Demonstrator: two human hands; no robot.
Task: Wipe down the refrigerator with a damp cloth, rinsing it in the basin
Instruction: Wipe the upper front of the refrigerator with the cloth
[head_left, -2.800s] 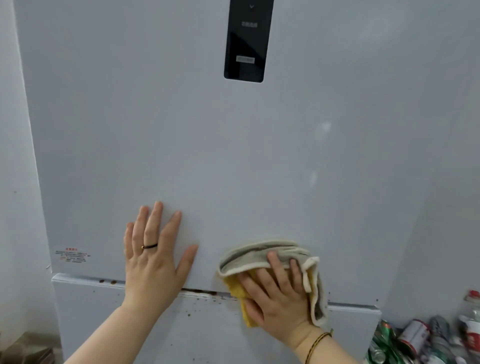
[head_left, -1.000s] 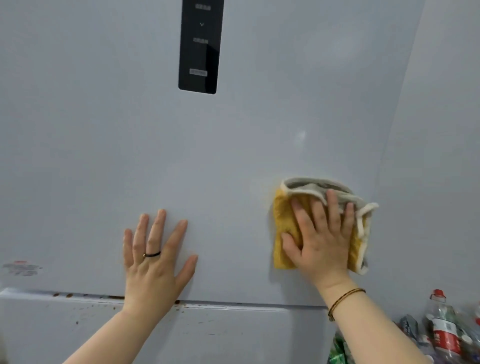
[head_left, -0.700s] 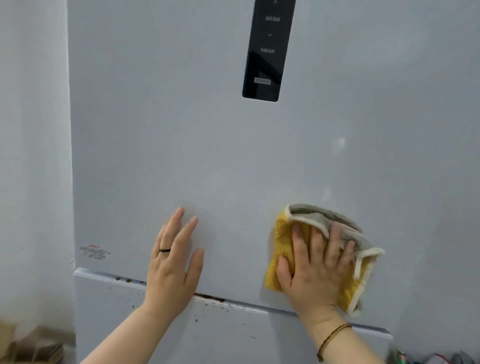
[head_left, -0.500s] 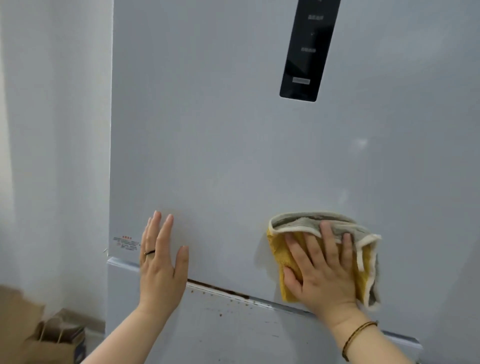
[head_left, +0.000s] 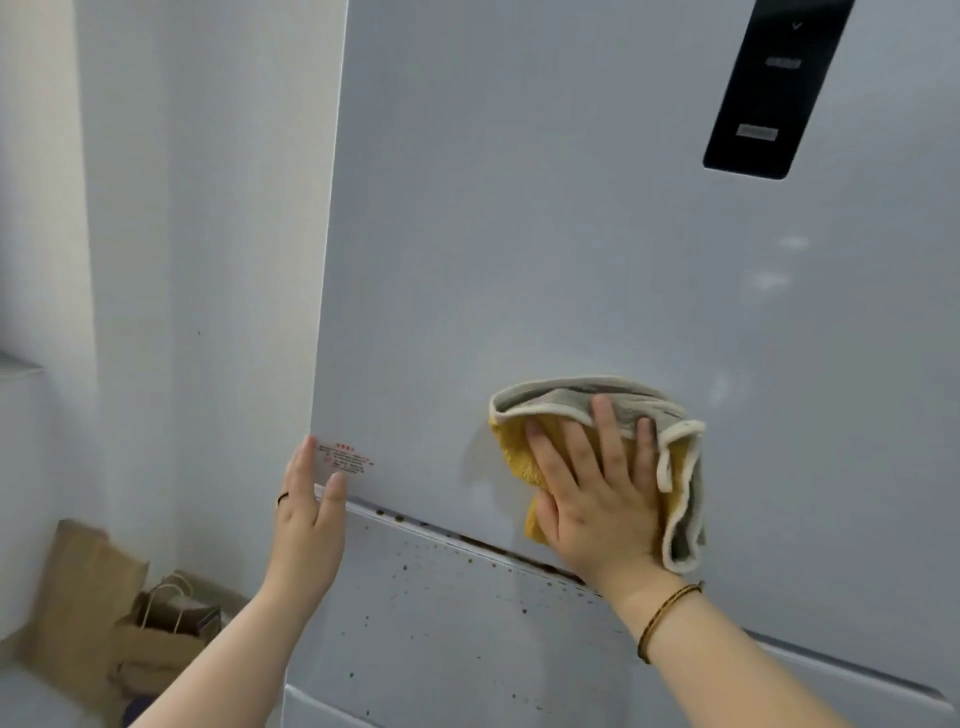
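1. One view only, the head camera. The refrigerator (head_left: 519, 234) fills the middle and right of the frame, with its black control panel (head_left: 769, 88) at the upper right.
2. The right hand (head_left: 597, 499) is at the lower centre-right. Its fingers are straight and spread, and the palm presses the folded cloth (head_left: 566, 402) flat on the upper door. It does not grip the cloth. One end of the cloth hangs down to the right of the hand.
3. The left hand (head_left: 309, 519) is at the lower centre-left, open with straight fingers. It lies at the left edge of the door, beside a small sticker (head_left: 345, 457), and holds nothing.
4. The dirty seam (head_left: 498, 551) runs as a long slanted line from under the left hand down to the heel of the right hand. The lower door (head_left: 441, 623) beneath it has many brown spots.
5. I judge that the dirt lies just below the cloth, so the right hand is the nearer one. A stroke should follow the long line of the seam.
6. Paper bags (head_left: 156, 623) stand at the lower left. No basin is in view.
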